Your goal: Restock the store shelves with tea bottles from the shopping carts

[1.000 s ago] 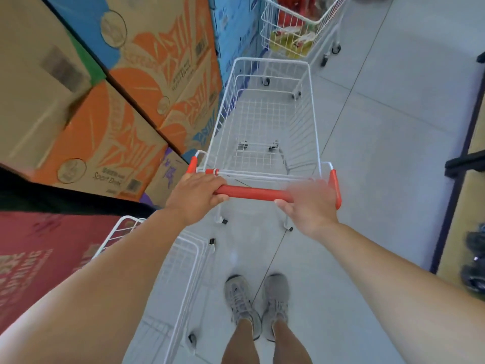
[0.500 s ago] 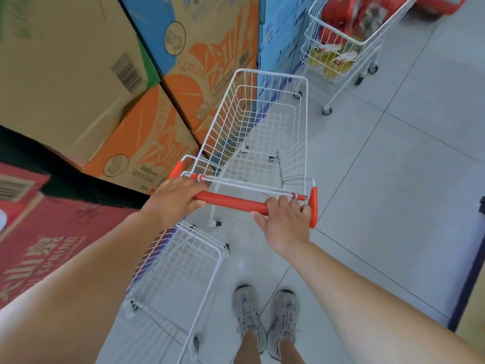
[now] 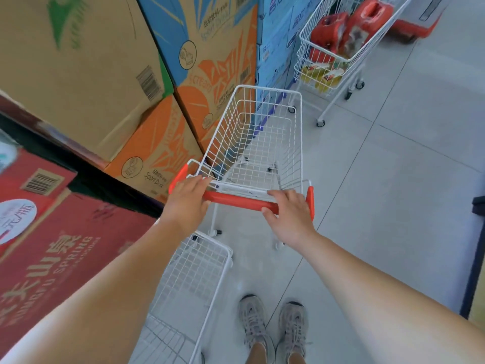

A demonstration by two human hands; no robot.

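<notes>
An empty white wire shopping cart (image 3: 296, 143) stands in front of me, its red handle bar (image 3: 236, 202) across the middle of the view. My left hand (image 3: 187, 203) grips the bar's left end. My right hand (image 3: 290, 211) rests over the bar's right end, fingers curled on it. A second white cart (image 3: 333, 61) at the upper right holds red packs and yellow packs. No tea bottles can be made out.
Stacked cardboard drink cartons (image 3: 183, 88) line the left side, close to the cart. Red cartons (image 3: 57, 253) sit nearer at lower left. Another white wire cart (image 3: 199, 279) stands beside my left leg. Grey tiled floor (image 3: 393, 179) spreads to the right. A dark shelf edge (image 3: 475, 258) runs along the far right.
The empty cart has swung so it angles away to the right of the cartons, and the loaded cart has come nearer in view. Both hands stay on the red handle.
</notes>
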